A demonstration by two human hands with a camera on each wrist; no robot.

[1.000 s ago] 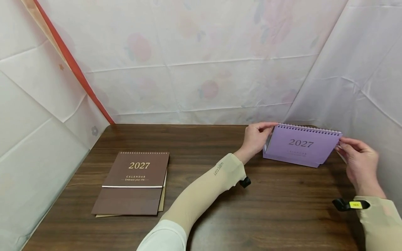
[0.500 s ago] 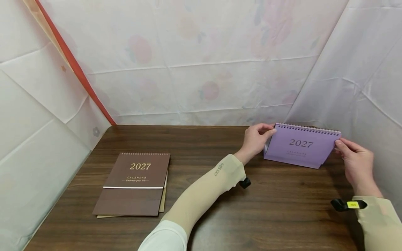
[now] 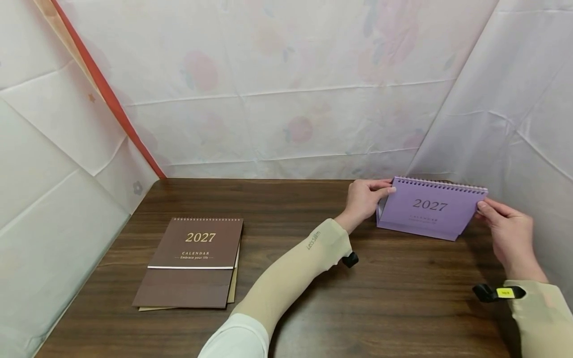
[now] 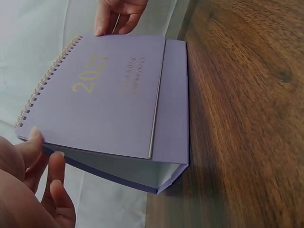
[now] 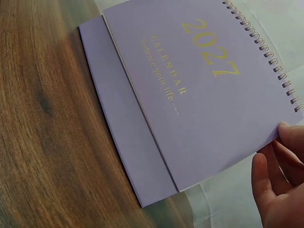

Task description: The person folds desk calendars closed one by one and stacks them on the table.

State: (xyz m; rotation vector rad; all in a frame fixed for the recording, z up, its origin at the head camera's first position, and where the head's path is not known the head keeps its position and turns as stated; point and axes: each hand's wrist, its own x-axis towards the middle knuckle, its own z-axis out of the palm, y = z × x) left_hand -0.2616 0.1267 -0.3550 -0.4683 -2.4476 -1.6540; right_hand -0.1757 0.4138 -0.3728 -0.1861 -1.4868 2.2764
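A purple 2027 desk calendar (image 3: 427, 209) stands propped up like a tent at the back right of the table, its spiral binding along the top. My left hand (image 3: 363, 199) pinches its upper left edge, thumb on the front cover. At the opposite side my right hand (image 3: 512, 231) pinches the upper right edge, again with the thumb in front. In the left wrist view the calendar's open side (image 4: 142, 173) shows a hollow between cover and stand. The right wrist view has the right thumb (image 5: 290, 137) on the cover's corner near the spiral.
On the left of the table a brown 2027 calendar (image 3: 192, 258) lies flat, with a tan sheet or board (image 3: 232, 286) peeking out beneath it. White patterned cloth (image 3: 277, 89) hangs behind the dark wooden table (image 3: 358, 303) and at both sides.
Both hands stay at the purple calendar's sides. The right hand has shifted slightly left, its thumb now on the cover's front; the left thumb has also come onto the front. The calendar has hardly moved.
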